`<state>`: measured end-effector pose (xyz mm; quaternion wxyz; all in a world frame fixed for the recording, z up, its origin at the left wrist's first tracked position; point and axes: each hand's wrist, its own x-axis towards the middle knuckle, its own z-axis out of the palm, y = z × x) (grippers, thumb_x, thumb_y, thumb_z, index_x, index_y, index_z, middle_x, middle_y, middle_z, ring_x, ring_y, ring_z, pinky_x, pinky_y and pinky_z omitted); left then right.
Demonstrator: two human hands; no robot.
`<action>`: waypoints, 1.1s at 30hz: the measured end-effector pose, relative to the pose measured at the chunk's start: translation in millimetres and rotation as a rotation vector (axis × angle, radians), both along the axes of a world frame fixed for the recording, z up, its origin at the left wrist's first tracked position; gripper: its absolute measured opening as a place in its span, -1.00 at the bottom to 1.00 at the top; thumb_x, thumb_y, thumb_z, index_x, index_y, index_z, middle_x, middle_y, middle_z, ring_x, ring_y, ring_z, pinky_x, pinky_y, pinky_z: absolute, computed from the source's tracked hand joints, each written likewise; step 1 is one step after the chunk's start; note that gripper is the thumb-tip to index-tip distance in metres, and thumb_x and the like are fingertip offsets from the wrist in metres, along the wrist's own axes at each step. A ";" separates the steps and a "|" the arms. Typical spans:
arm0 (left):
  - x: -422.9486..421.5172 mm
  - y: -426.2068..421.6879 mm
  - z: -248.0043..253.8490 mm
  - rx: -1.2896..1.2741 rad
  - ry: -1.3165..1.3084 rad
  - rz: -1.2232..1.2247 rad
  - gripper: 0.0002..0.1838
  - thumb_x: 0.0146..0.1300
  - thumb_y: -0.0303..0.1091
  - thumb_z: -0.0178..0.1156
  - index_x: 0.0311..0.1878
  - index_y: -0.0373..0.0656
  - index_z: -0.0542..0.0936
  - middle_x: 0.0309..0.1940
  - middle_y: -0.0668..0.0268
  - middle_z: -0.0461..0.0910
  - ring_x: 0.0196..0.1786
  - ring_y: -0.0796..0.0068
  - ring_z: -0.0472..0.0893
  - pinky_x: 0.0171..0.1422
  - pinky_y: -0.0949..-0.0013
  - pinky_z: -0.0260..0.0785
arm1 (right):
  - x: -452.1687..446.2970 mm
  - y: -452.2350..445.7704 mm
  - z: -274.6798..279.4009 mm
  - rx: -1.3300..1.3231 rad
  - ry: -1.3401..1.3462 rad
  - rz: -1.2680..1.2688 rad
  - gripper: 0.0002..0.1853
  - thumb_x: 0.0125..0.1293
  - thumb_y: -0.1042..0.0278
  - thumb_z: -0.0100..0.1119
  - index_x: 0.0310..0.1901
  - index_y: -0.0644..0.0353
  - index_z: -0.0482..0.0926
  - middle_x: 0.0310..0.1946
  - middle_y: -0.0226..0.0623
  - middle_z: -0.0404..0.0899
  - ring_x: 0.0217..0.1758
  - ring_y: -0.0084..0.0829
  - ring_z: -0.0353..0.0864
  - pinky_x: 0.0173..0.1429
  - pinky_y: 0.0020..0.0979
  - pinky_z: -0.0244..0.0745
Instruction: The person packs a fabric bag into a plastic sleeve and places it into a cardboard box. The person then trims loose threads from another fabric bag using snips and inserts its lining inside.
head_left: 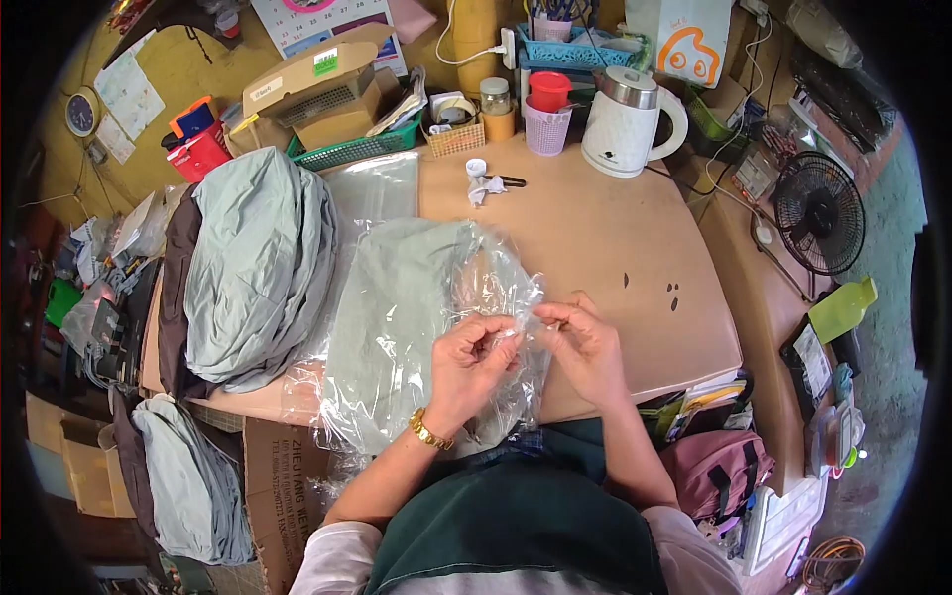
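Head view: low at left we read "ZHEJIANG" on a carton (283, 496) (further letters unclear to us). Left hand (471, 362) and right hand (585, 352) each pinch the clear plastic bag (501, 263); exact fold hidden. Grey-green cloth (392, 307) inside it, on the table (615, 248). Beyond, wall calendar (382, 18): printed dates, top cut off.

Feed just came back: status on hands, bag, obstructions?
Left hand and right hand pinching clear bag. Grey-green cloth inside, on table. No obstruction seen; kettle stands apart.
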<state>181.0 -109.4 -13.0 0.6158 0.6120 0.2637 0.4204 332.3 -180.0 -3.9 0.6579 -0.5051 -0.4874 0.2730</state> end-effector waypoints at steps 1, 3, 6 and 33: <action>-0.2 2.7 -1.1 -0.011 -0.016 0.017 -0.82 0.25 -0.53 0.29 -0.11 -0.38 0.65 -0.35 0.34 0.51 -0.42 0.61 0.62 -0.34 0.55 0.55 | 5.4 -5.5 9.5 -0.091 -0.383 -0.061 -0.89 0.18 0.53 0.32 -0.24 0.22 0.65 -0.31 -0.30 0.55 -0.30 -0.43 0.54 -0.24 -0.45 0.45; 0.2 6.4 -3.4 0.037 0.043 0.023 -0.84 0.25 -0.53 0.28 -0.12 -0.38 0.66 -0.36 0.34 0.51 -0.42 0.62 0.62 -0.33 0.55 0.56 | 12.3 -13.0 5.2 -0.129 -0.543 -0.069 -0.88 0.13 0.52 0.34 -0.27 0.21 0.65 -0.30 -0.26 0.53 -0.31 -0.34 0.53 -0.24 -0.41 0.46; 1.8 8.1 -3.4 0.163 0.174 0.045 -0.84 0.23 -0.54 0.27 -0.14 -0.36 0.67 -0.40 0.33 0.51 -0.44 0.62 0.59 -0.34 0.55 0.53 | 6.4 -21.2 13.1 -0.086 -0.845 -0.215 -0.89 0.07 0.51 0.36 -0.34 0.19 0.63 -0.25 -0.20 0.53 -0.31 -0.22 0.52 -0.22 -0.34 0.48; 1.7 -5.4 17.5 0.443 0.336 -0.008 -0.75 0.01 -0.56 0.26 -0.18 -0.22 0.56 -0.40 0.34 0.52 -0.44 0.60 0.48 -0.38 0.52 0.36 | 3.1 -23.0 4.6 0.079 -0.606 -0.212 -0.90 0.19 0.63 0.27 -0.24 0.33 0.65 -0.38 -0.25 0.58 -0.34 -0.49 0.60 -0.31 -0.46 0.50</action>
